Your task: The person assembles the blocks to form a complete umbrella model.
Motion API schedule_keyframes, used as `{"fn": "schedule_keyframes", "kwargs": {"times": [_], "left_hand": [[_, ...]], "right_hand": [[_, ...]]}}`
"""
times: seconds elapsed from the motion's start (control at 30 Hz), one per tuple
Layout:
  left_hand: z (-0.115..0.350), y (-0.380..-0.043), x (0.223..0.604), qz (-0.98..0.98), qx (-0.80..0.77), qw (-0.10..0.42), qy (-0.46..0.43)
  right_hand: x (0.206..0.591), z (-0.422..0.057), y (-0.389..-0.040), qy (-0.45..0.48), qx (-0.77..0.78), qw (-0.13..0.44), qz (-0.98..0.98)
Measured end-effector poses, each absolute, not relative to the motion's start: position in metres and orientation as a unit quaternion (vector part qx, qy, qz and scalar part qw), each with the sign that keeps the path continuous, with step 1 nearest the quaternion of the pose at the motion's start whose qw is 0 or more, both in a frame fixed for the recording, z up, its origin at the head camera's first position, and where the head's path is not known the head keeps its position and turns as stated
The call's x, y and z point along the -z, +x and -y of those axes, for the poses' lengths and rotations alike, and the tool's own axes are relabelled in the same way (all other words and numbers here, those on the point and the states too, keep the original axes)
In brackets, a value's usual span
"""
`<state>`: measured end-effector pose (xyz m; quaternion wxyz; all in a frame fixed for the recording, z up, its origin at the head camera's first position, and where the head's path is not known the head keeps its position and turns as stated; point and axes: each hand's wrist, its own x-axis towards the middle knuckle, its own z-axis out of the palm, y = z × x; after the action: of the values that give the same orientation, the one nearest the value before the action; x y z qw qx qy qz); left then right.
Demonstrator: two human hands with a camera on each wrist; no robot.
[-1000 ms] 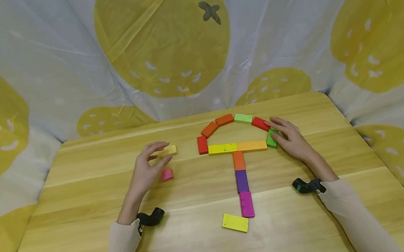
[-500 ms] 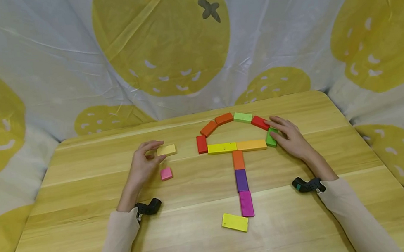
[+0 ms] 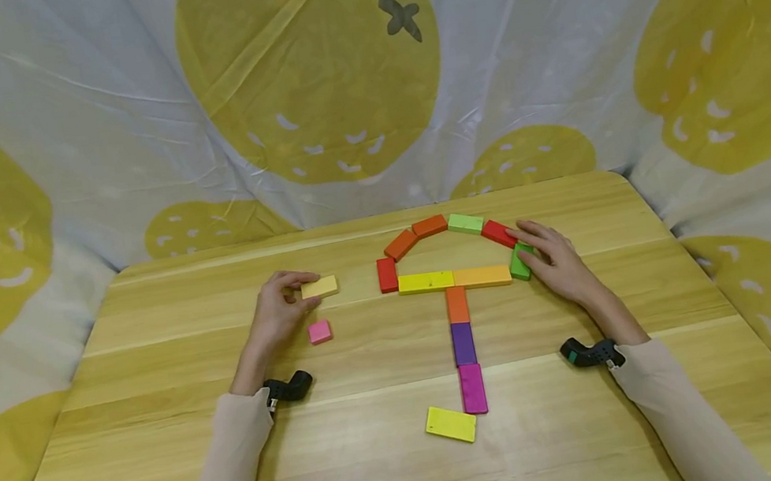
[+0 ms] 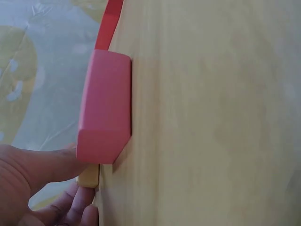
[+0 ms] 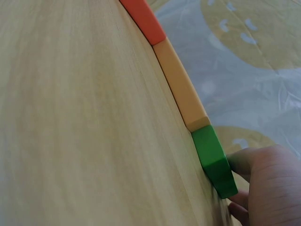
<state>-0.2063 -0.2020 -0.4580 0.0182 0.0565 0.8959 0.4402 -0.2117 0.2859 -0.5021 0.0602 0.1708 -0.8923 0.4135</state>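
Note:
In the head view, my left hand [image 3: 275, 312] holds the left end of a pale yellow block [image 3: 320, 287] between thumb and fingers. A short pink block [image 3: 320, 332] lies nearer me and hides most of the pale one [image 4: 88, 178] in the left wrist view. My right hand [image 3: 560, 264] rests at the right end of a block arch, its thumb on a green block [image 3: 520, 262] and its fingertips by a red block [image 3: 498, 233]. That green block [image 5: 214, 160] meets an orange-yellow block [image 5: 182, 84] in the right wrist view.
The arch continues left through a light green block [image 3: 465, 223] and orange ones to a red block [image 3: 387, 275]. Beneath its yellow bar [image 3: 426, 283], orange, purple [image 3: 463, 343] and magenta blocks form a stem. A yellow block [image 3: 452, 424] lies slanted at its foot on the wooden table [image 3: 558, 443].
My left hand's fingers have come together on the pale yellow block, the thumb and fingers nearer each other than before. The right hand and the other blocks stay as they were.

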Motion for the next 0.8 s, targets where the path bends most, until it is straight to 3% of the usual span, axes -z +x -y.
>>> {"fn": "schedule_keyframes", "kwargs": {"times": [0.43, 0.8], "left_hand": [[0.201, -0.196, 0.454, -0.894, -0.444, -0.015, 0.049], [0.188, -0.164, 0.437, -0.885, -0.431, 0.015, 0.177]], "right_hand": [[0.503, -0.287, -0.213, 0.167, -0.408, 0.055, 0.896], [0.502, -0.285, -0.211, 0.175, -0.413, 0.065, 0.891]]}}
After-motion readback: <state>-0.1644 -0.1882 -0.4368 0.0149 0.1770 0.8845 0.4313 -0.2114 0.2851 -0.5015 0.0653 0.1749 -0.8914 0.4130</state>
